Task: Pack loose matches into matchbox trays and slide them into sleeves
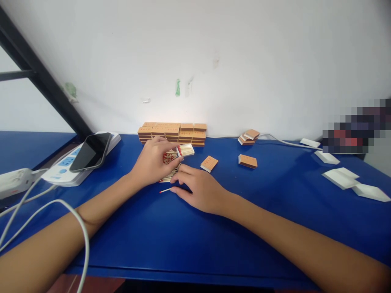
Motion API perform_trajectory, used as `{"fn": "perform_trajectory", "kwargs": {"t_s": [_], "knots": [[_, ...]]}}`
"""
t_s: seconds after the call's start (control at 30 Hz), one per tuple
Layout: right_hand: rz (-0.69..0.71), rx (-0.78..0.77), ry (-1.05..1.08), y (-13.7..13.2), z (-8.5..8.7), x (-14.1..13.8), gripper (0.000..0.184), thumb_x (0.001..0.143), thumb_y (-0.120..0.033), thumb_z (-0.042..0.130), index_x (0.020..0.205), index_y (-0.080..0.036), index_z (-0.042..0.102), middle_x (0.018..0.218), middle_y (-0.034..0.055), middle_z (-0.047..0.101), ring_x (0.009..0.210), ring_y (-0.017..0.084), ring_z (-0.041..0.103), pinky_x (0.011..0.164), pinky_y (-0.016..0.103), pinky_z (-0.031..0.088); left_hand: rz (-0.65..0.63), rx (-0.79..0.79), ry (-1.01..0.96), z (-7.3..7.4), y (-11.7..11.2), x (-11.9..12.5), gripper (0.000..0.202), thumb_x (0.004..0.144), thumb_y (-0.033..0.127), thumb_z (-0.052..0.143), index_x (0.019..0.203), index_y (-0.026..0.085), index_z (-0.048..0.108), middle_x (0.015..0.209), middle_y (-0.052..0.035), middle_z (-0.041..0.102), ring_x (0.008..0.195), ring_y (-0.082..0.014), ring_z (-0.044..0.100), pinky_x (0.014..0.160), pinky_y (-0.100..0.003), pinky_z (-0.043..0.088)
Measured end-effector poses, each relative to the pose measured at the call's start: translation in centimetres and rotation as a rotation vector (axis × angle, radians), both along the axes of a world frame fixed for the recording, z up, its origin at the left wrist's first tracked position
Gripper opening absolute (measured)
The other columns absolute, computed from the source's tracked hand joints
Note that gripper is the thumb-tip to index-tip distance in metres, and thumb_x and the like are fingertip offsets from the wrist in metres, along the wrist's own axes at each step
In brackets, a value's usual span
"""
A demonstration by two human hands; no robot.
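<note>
My left hand (pixel 156 160) is closed on a white matchbox tray (pixel 187 150), gripping its left end between thumb and fingers. Some red-tipped matches lie inside the tray. Below it, a pile of loose matches (pixel 170 159) spreads on the blue table, partly covered by both hands. My right hand (pixel 198 186) rests low at the pile's right edge with thumb and fingertips together. A single match (pixel 165 190) with a red head sticks out leftward from its fingertips. To the right lie an orange matchbox (pixel 209 163) and another matchbox (pixel 248 161).
Stacked matchboxes (pixel 171 132) line the wall behind the pile. A small matchbox stack (pixel 249 136) stands farther right. White trays (pixel 340 178) lie at the right edge. At left, a phone (pixel 91 151) rests on a power strip (pixel 62 179), with a white cable (pixel 87 244) looping forward.
</note>
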State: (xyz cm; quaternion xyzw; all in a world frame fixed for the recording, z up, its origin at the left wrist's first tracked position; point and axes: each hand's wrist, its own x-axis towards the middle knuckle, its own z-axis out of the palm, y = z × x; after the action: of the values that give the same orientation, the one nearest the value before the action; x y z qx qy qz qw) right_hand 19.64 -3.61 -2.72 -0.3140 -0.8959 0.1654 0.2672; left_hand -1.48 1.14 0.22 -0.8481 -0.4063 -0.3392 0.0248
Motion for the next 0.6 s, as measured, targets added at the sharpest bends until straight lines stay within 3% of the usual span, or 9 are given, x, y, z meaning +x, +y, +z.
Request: {"fn": "perform_trajectory", "kwargs": {"t_s": [0.2, 0.33, 0.47, 0.6], "knots": [[-0.002, 0.034, -0.015, 0.36, -0.13, -0.23, 0.011, 0.104, -0.023, 0.069, 0.111, -0.017, 0.075, 0.106, 0.0065, 0.071, 0.088, 0.018, 0.067, 0.079, 0.033, 0.05, 0.01, 0.007, 0.013, 0.04, 0.09, -0.01, 0.036, 0.098, 0.043, 0.072, 0.121, 0.018, 0.081, 0.097, -0.0107, 0.08, 0.105, -0.0336, 0.069, 0.093, -0.05, 0.054], [-0.019, -0.012, -0.003, 0.33, -0.03, -0.24, 0.004, 0.103, -0.021, 0.071, 0.101, -0.018, 0.074, 0.101, 0.0042, 0.07, 0.083, 0.016, 0.065, 0.077, 0.032, 0.048, 0.007, 0.004, 0.019, -0.05, 0.08, 0.05, 0.036, 0.097, 0.043, 0.074, 0.12, 0.017, 0.081, 0.097, -0.0113, 0.08, 0.103, -0.0337, 0.069, 0.091, -0.05, 0.054], [-0.004, -0.058, -0.046, 0.28, 0.22, -0.37, 0.009, 0.105, -0.019, 0.068, 0.096, -0.019, 0.071, 0.099, 0.0027, 0.069, 0.082, 0.015, 0.063, 0.076, 0.031, 0.047, 0.001, 0.006, 0.028, -0.21, 0.16, 0.0, 0.035, 0.098, 0.042, 0.074, 0.122, 0.018, 0.081, 0.098, -0.0112, 0.08, 0.105, -0.0342, 0.069, 0.092, -0.051, 0.054], [0.02, 0.012, -0.093, 0.18, 0.2, -0.25, 0.013, 0.109, -0.022, 0.064, 0.097, -0.018, 0.068, 0.1, 0.0032, 0.07, 0.082, 0.015, 0.063, 0.074, 0.029, 0.047, -0.024, 0.029, 0.031, -0.27, 0.32, -0.13, 0.033, 0.097, 0.039, 0.075, 0.121, 0.018, 0.081, 0.097, -0.0106, 0.081, 0.104, -0.0337, 0.07, 0.092, -0.051, 0.054]]}}
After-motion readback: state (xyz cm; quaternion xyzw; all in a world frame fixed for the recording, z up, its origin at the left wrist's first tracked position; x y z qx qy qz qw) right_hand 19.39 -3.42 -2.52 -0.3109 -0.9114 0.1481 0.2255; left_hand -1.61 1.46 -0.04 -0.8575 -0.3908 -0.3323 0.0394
